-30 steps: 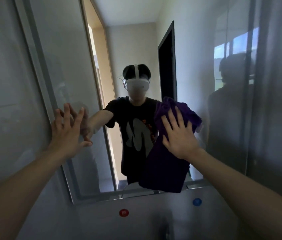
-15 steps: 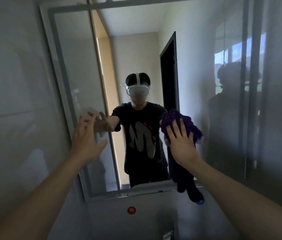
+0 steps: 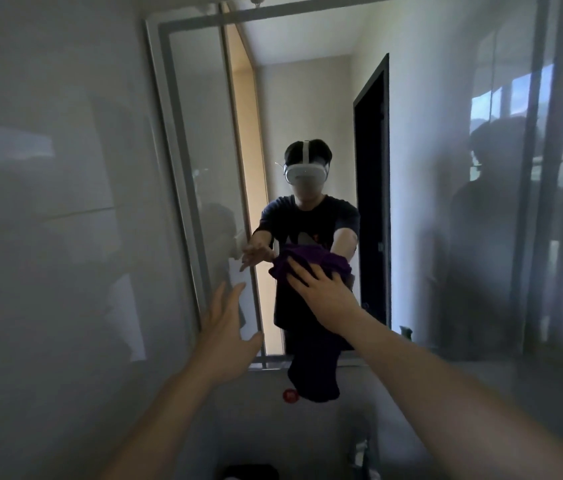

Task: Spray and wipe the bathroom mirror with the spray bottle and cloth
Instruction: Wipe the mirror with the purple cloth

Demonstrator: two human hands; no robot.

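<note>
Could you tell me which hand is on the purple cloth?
The right hand, fingers spread on the cloth; the left hand is open and holds nothing.

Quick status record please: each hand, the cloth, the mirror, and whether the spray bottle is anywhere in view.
left hand: open, fingers straight, raised by the mirror's left frame; contact cannot be told
right hand: flat, fingers spread, pressing the cloth against the glass
cloth: purple, bunched under the right hand, tail hanging past the mirror's lower edge
mirror: wall-mounted, metal-framed
red dot: on the wall below the mirror, left of the cloth's tail
spray bottle: not in view
</note>
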